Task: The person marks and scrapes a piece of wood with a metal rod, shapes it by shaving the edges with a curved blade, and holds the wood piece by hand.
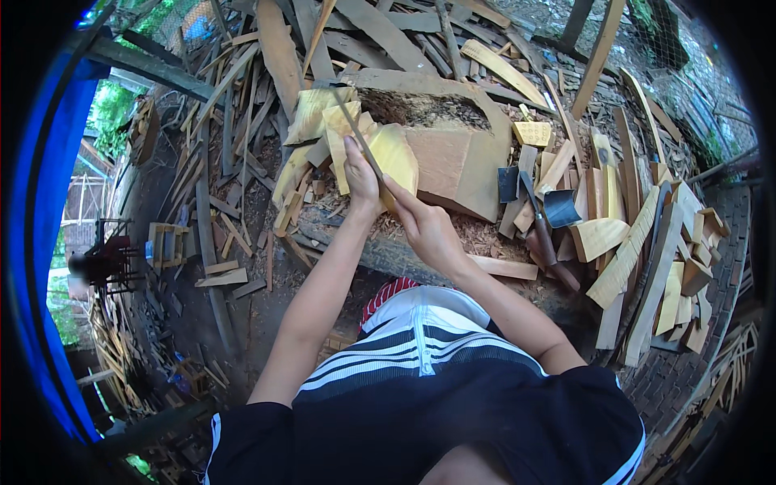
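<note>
Both of my hands are on a long, narrow blade-like tool (348, 120) that slants up and away over pale yellow wood pieces (394, 155); its exact kind is unclear. My left hand (361, 174) grips it, thumb upward. My right hand (424, 226) holds it nearer me, index finger along it, its other fingers partly hidden. Behind and right of my hands lies a big wooden block (444, 162) with a crumbly, hollowed top edge, resting among wood chips (461, 236).
Offcuts and planks (388, 40) are piled behind and at both sides. A wooden-handled tool (550, 250) and dark curved pieces (560, 208) lie at the right among boards (626, 267). A blue tarp (48, 242) hangs at the far left beside a dark chair-like object (109, 263).
</note>
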`<state>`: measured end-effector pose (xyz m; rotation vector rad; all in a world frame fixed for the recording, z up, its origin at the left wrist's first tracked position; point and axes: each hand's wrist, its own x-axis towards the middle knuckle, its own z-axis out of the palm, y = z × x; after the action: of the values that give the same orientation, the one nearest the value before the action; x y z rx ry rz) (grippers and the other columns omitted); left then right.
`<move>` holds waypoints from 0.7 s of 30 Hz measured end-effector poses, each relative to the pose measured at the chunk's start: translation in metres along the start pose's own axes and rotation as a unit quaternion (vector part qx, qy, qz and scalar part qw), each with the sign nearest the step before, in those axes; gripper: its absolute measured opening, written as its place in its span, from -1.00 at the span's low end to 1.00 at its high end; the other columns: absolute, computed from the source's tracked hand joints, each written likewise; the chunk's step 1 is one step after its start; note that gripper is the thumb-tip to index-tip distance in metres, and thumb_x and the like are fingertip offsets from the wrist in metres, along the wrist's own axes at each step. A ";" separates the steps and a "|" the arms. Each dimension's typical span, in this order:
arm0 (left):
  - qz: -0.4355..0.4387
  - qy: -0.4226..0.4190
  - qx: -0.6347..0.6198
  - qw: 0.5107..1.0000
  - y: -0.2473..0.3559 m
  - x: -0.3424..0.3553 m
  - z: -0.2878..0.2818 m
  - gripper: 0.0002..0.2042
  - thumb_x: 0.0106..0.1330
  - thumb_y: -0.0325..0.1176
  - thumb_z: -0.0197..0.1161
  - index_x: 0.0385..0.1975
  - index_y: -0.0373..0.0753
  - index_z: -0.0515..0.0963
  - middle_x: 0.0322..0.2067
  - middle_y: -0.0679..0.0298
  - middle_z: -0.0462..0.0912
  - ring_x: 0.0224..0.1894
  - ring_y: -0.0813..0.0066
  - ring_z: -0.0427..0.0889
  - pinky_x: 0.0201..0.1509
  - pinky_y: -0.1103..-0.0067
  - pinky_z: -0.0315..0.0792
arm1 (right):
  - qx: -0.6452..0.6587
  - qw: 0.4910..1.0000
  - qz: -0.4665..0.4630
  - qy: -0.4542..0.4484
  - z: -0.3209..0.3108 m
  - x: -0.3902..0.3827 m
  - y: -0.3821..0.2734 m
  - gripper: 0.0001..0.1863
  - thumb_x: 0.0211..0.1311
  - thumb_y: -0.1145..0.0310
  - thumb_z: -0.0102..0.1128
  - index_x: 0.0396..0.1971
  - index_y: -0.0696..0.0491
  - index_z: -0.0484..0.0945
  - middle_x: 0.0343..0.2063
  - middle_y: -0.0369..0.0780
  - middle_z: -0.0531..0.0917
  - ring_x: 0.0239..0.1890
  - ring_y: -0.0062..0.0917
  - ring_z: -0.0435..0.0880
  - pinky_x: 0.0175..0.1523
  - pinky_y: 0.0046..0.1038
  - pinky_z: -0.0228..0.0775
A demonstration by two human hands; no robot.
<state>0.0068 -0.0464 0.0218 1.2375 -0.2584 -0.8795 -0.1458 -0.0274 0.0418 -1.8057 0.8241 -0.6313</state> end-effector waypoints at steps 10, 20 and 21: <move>0.058 -0.012 0.088 0.994 -0.005 -0.004 -0.001 -0.43 0.55 0.02 -0.32 0.08 -0.43 0.40 -0.07 0.16 0.53 0.03 0.43 0.48 0.16 0.55 0.31 | -0.009 0.999 0.034 -0.004 -0.012 0.024 0.009 -0.54 0.35 0.36 -0.03 0.24 -0.15 0.41 -0.44 0.16 0.61 -0.32 0.04 0.64 -0.18 -0.15 0.45; 0.055 -0.036 0.098 0.993 -0.009 -0.024 0.012 -0.38 0.55 0.03 -0.36 0.26 -0.44 0.27 0.13 0.10 0.44 0.18 0.40 0.41 0.26 0.56 0.24 | -0.010 0.998 -0.006 0.059 -0.010 0.054 0.034 -0.59 0.35 0.26 -0.04 0.19 -0.23 0.46 -0.48 0.10 0.62 -0.40 0.04 0.64 -0.26 -0.02 0.48; 0.060 -0.034 0.099 0.993 -0.009 -0.022 0.007 -0.38 0.55 0.03 -0.36 0.26 -0.44 0.27 0.13 0.10 0.44 0.18 0.40 0.41 0.26 0.56 0.24 | -0.029 0.998 -0.004 0.052 -0.008 0.057 0.031 -0.60 0.35 0.25 -0.05 0.18 -0.22 0.47 -0.46 0.10 0.63 -0.38 0.05 0.64 -0.25 -0.01 0.48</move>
<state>-0.0161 -0.0367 0.0226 1.3610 -0.4801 -0.8074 -0.1233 -0.0845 0.0185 -1.8405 0.9141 -0.7190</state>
